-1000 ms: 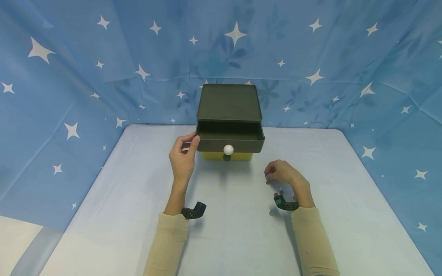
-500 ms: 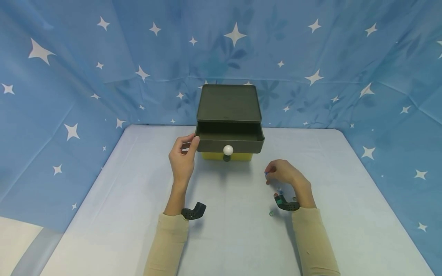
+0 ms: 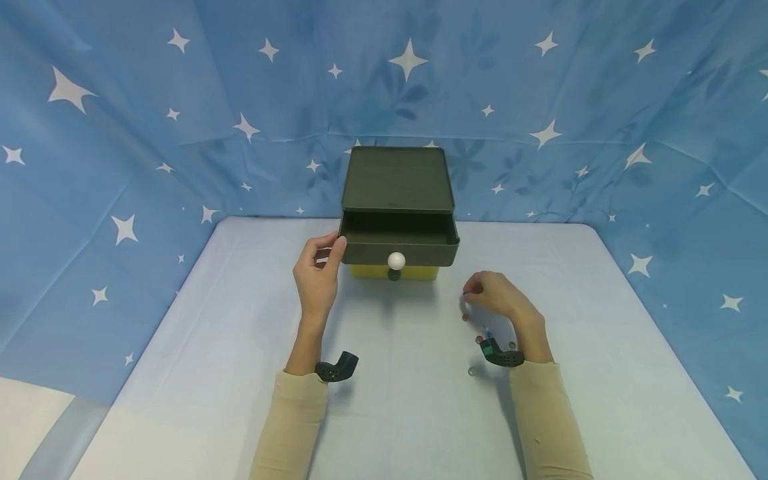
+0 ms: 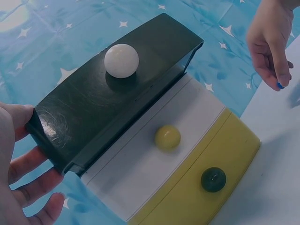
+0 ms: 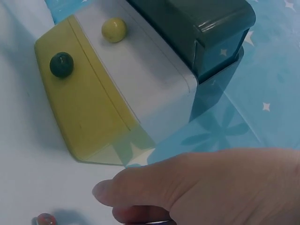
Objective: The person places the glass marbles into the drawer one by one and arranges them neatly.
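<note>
While left hand (image 3: 317,280) grips drawer (image 3: 426,255), right hand (image 3: 495,295) pinches blue marble (image 4: 280,86) front-right of it; likely pickup, next probably calls for carrying drawerward.

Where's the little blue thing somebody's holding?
In the left wrist view, the little blue thing is toward the upper right, pinched at the fingertips of the person's right hand, to the right of the drawer box.
</note>
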The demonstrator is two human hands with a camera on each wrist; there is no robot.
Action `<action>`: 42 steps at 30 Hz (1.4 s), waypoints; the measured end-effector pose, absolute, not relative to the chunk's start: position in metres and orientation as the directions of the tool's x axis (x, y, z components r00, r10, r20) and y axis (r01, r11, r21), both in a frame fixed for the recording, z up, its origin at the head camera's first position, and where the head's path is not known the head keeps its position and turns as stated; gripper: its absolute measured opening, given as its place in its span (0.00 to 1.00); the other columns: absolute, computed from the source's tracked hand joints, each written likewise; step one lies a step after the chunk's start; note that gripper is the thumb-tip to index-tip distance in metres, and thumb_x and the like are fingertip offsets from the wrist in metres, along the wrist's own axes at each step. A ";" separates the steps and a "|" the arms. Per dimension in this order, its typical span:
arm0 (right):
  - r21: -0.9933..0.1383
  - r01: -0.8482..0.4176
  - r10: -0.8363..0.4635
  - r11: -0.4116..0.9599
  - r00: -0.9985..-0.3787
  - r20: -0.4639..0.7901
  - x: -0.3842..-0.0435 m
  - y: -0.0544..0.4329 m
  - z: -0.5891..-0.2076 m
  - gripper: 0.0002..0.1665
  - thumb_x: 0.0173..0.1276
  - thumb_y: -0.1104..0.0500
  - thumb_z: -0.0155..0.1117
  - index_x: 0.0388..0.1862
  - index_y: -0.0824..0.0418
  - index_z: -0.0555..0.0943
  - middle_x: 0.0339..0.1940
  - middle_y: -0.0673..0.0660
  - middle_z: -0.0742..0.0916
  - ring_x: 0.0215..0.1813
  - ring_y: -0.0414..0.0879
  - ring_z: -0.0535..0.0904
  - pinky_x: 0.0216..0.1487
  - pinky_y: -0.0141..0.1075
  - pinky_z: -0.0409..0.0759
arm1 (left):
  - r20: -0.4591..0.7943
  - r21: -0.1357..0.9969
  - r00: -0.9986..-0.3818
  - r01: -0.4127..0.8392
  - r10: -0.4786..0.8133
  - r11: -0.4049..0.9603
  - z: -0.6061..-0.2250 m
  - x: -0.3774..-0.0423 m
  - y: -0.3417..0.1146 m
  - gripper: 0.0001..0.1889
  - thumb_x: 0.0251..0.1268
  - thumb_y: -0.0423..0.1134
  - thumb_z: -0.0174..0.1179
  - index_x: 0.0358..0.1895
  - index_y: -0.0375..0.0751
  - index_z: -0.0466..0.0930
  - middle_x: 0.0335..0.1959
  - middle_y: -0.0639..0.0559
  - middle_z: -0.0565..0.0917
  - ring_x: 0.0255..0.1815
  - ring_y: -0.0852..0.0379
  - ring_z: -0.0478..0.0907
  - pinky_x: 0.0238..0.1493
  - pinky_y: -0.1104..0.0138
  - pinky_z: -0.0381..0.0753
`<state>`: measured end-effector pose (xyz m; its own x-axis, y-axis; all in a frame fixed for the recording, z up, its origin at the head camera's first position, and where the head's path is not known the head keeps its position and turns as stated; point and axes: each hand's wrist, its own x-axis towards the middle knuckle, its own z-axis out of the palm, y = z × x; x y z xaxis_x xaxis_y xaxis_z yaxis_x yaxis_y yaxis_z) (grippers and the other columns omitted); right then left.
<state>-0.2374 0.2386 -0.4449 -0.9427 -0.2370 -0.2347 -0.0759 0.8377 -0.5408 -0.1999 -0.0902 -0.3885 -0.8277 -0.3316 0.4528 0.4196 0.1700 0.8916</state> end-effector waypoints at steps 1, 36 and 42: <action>-0.539 -0.079 -0.236 0.838 -0.945 -0.228 -0.237 0.239 -0.445 0.12 0.70 0.59 0.63 0.47 0.65 0.83 0.44 0.60 0.86 0.44 0.51 0.79 0.55 0.50 0.81 | 0.453 0.891 -0.827 0.420 -0.332 0.170 -0.389 -0.200 -0.090 0.12 0.68 0.35 0.64 0.49 0.29 0.83 0.48 0.35 0.86 0.41 0.58 0.79 0.40 0.71 0.75; -0.576 -0.223 -0.137 0.786 -0.972 0.188 -0.220 0.230 -0.408 0.15 0.75 0.56 0.59 0.48 0.67 0.82 0.45 0.63 0.83 0.45 0.56 0.80 0.49 0.51 0.81 | 0.451 0.892 -0.827 0.426 -0.337 0.150 -0.389 -0.203 -0.089 0.13 0.69 0.36 0.64 0.50 0.30 0.83 0.47 0.36 0.86 0.40 0.67 0.78 0.38 0.75 0.75; -0.556 -0.279 -0.125 0.783 -0.946 0.299 -0.216 0.223 -0.405 0.15 0.74 0.57 0.60 0.49 0.68 0.83 0.42 0.62 0.83 0.43 0.55 0.80 0.47 0.50 0.81 | 0.437 0.899 -0.835 0.415 -0.333 0.139 -0.390 -0.202 -0.090 0.13 0.69 0.37 0.64 0.50 0.30 0.83 0.48 0.37 0.85 0.39 0.64 0.79 0.40 0.70 0.78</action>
